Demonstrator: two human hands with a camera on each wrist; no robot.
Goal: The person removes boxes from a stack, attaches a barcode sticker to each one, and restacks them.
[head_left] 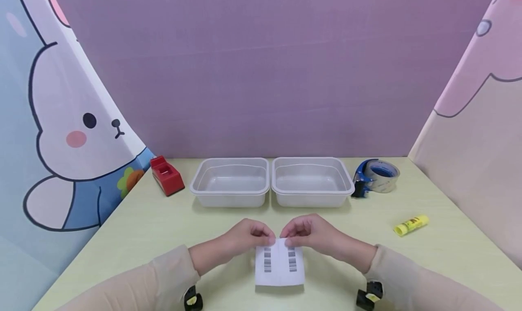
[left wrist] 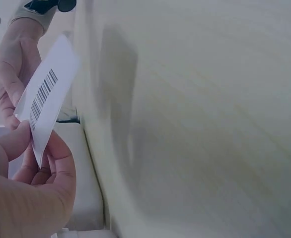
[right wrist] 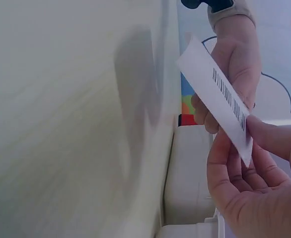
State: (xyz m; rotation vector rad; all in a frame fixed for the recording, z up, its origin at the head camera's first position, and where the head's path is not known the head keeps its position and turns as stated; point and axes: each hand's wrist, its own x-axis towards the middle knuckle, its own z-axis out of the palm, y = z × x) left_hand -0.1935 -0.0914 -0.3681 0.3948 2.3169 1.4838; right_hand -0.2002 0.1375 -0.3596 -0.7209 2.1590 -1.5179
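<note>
A white paper (head_left: 279, 270) with two printed barcodes and a crease down its middle is held up near the front of the table. My left hand (head_left: 250, 234) pinches its upper left edge between thumb and fingers. At the upper right edge my right hand (head_left: 311, 234) pinches it the same way. In the left wrist view the paper (left wrist: 53, 84) tilts above the table, its shadow falling on the surface beside it. The right wrist view shows the thumb on the printed face of the paper (right wrist: 210, 84), fingers behind.
Two white plastic tubs (head_left: 230, 200) (head_left: 313, 200) stand side by side beyond the hands. A red tape dispenser (head_left: 168, 177) sits at the back left. On the right are a clear tape roll in a blue dispenser (head_left: 377, 176) and a yellow glue stick (head_left: 411, 225). Fabric walls (head_left: 261, 75) enclose the table.
</note>
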